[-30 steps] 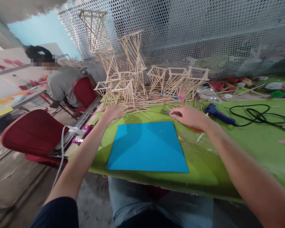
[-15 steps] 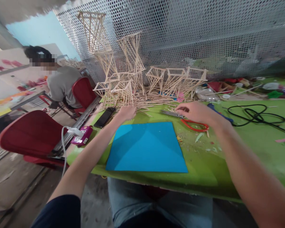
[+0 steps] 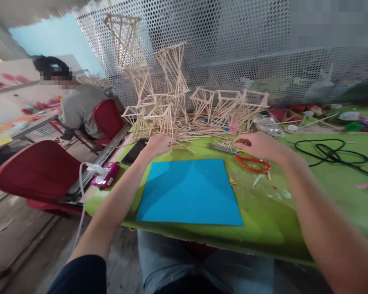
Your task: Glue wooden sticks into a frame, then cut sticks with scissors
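Note:
My left hand reaches into the loose wooden sticks at the back of the green table, fingers curled down among them; what they hold is hidden. My right hand hovers at the edge of the same pile, fingers bent toward the sticks, just above the red-handled scissors. A blue sheet lies flat in front of me between my arms. Stick-built frame towers stand behind the pile.
A black phone and a pink charger lie at the table's left edge. A black cable coils at the right. Perforated metal mesh backs the table. A seated person and red chairs are at left.
My left hand moved right from the table's left corner into the sticks, uncovering the phone. My right hand shifted right along the pile, uncovering the scissors and hiding the blue tool.

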`<move>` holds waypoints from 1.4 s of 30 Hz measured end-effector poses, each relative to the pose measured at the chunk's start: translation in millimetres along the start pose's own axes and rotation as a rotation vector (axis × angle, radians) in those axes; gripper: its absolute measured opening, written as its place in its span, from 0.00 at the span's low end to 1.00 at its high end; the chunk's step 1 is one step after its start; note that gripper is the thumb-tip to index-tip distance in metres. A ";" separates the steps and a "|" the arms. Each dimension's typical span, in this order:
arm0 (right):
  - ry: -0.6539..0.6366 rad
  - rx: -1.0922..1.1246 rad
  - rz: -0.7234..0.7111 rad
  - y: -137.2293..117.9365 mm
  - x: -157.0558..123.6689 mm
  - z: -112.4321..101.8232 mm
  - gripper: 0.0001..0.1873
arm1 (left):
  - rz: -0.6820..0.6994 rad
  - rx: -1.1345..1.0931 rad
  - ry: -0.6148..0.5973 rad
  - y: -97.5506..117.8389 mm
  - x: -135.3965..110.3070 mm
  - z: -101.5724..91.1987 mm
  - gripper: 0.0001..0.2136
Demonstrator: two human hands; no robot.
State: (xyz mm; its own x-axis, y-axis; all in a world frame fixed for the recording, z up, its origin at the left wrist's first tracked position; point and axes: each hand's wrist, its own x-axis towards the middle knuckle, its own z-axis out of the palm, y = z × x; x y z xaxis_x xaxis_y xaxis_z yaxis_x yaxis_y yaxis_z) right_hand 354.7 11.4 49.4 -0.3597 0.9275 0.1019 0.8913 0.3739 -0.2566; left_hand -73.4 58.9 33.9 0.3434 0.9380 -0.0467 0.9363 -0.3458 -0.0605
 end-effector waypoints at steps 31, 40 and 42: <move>-0.346 0.055 0.213 29.7 -7.8 -6.9 0.26 | 0.464 -0.310 0.075 36.7 -6.9 8.2 0.17; -0.301 -0.147 0.257 37.2 -1.5 11.8 0.24 | 0.446 -0.623 0.108 29.6 -0.1 14.7 0.23; -0.266 -0.199 0.242 29.3 0.0 14.8 0.25 | 0.447 -0.623 0.112 31.6 -1.1 13.8 0.23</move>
State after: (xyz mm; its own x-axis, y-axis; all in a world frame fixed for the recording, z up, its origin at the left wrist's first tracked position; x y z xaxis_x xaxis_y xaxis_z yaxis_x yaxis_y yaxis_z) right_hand 376.8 22.4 27.6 -0.1689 0.9656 -0.1975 0.9855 0.1623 -0.0488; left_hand -45.2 46.6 18.3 0.6724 0.7208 0.1687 0.5642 -0.6465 0.5135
